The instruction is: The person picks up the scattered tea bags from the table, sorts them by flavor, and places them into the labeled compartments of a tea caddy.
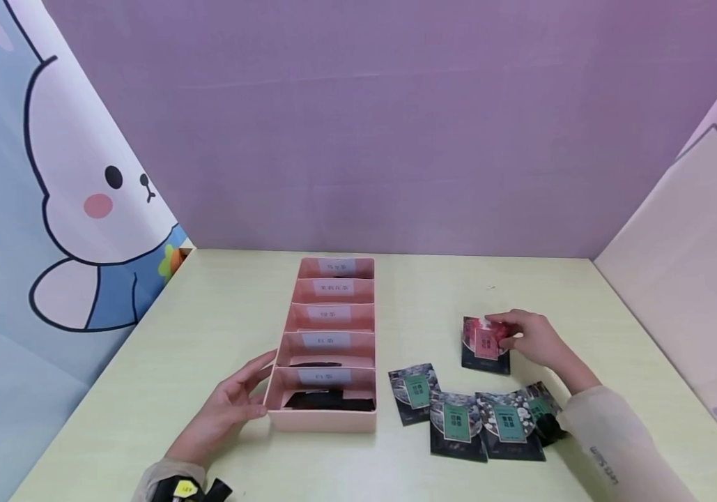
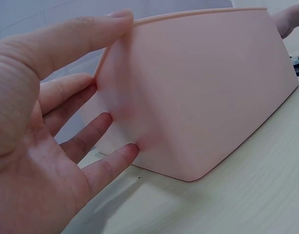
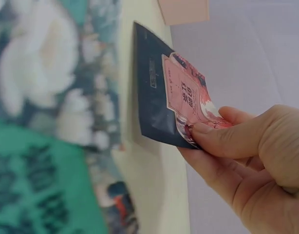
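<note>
A long pink divided box (image 1: pixel 322 420) with labelled compartments stands left of centre. My left hand (image 1: pixel 233 408) rests against its near left corner. In the left wrist view, the left hand's thumb (image 2: pixel 81 41) touches the rim and its fairly straight fingers touch the outer wall. My right hand (image 1: pixel 530 338) pinches a red and black tea packet (image 1: pixel 486 352) by one edge between thumb and fingers. The right wrist view shows this tea packet tilted, its red label facing up. Several green-labelled tea packets (image 1: pixel 456 425) lie nearer me, right of the box.
Dark packets (image 1: pixel 327 400) lie in the nearest compartment, and a dark edge (image 1: pixel 314 364) shows in the one behind it. The pale tabletop (image 1: pixel 226 293) meets a purple back panel (image 1: pixel 396 139) and printed side panels.
</note>
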{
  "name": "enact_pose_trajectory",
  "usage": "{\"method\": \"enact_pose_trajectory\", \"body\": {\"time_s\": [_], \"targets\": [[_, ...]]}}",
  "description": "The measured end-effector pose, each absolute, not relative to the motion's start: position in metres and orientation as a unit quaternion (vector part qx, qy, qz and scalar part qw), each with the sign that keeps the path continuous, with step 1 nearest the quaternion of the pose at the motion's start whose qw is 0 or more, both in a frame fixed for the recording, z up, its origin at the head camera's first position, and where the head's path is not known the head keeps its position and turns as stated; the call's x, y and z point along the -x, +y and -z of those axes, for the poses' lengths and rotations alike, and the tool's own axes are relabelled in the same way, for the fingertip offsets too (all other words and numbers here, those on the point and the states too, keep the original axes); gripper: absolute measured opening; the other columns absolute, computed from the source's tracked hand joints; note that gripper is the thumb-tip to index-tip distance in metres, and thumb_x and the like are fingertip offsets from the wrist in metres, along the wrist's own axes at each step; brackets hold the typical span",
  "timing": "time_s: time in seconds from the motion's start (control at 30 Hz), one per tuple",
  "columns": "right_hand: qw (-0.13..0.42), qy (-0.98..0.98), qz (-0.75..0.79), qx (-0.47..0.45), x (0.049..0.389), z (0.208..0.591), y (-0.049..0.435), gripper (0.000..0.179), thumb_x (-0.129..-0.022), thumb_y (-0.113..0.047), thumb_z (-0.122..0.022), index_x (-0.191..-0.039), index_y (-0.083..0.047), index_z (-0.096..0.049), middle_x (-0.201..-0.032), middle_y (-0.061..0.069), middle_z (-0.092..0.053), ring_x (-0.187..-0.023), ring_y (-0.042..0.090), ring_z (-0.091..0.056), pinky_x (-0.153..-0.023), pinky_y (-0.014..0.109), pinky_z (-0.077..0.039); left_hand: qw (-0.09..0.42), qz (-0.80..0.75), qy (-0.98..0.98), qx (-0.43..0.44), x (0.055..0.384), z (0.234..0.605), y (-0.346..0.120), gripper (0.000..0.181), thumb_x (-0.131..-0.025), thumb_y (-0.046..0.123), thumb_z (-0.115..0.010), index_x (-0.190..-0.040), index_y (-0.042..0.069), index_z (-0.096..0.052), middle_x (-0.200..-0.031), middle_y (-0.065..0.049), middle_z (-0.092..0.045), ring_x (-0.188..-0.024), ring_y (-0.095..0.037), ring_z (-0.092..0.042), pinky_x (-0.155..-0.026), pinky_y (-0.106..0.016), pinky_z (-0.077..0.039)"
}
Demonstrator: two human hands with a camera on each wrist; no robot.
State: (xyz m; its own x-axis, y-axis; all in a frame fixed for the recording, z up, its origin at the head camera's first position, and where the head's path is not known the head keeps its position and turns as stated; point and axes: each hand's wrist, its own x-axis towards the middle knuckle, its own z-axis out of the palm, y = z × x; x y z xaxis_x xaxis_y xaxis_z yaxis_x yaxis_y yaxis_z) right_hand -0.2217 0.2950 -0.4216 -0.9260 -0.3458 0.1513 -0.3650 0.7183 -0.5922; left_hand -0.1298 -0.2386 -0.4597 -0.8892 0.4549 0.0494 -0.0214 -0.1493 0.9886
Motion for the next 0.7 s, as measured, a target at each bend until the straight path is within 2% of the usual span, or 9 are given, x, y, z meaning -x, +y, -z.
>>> {"method": "enact_pose_trajectory", "body": {"time_s": [0.27,0.53,0.7], "targets": [[0.018,-0.922,-0.34,-0.184,0.228,0.408,0.291,0.047,-0.081,0.018,-0.066,-0.127,0.008,-0.062,-0.103,0.02,-0.064,-0.09,0.035,-0.067,-0.067,0.031,-0.057,0.157,-0.739,0.631,-0.177,0.13,0.46,-0.239,0.075,-0.09,-0.012,-0.059,-0.156,0.003,-0.028,-0.16,-0.004,-0.03,-0.136,-0.004,-0.039,-0.106,-0.024,-0.039],[0.035,-0.923,-0.329,-0.199,0.236,0.392,0.28,0.048,-0.081,0.017,-0.068,-0.128,0.007,-0.063,-0.101,0.018,-0.064,-0.091,0.036,-0.067,-0.072,0.041,-0.059,0.164,-0.736,0.637,-0.159,0.13,0.458,-0.238,0.075,-0.09,-0.011,-0.059,-0.156,0.005,-0.028,-0.161,-0.007,-0.027,-0.136,-0.003,-0.04,-0.106,-0.024,-0.039],[0.033,-0.921,-0.336,-0.194,0.24,0.381,0.268,0.048,-0.083,0.014,-0.068,-0.13,0.005,-0.062,-0.102,0.017,-0.063,-0.094,0.037,-0.067,-0.074,0.043,-0.059,0.157,-0.739,0.632,-0.175,0.131,0.461,-0.239,0.075,-0.09,-0.013,-0.058,-0.156,0.002,-0.027,-0.161,-0.007,-0.028,-0.136,-0.005,-0.039,-0.107,-0.024,-0.039]]}}
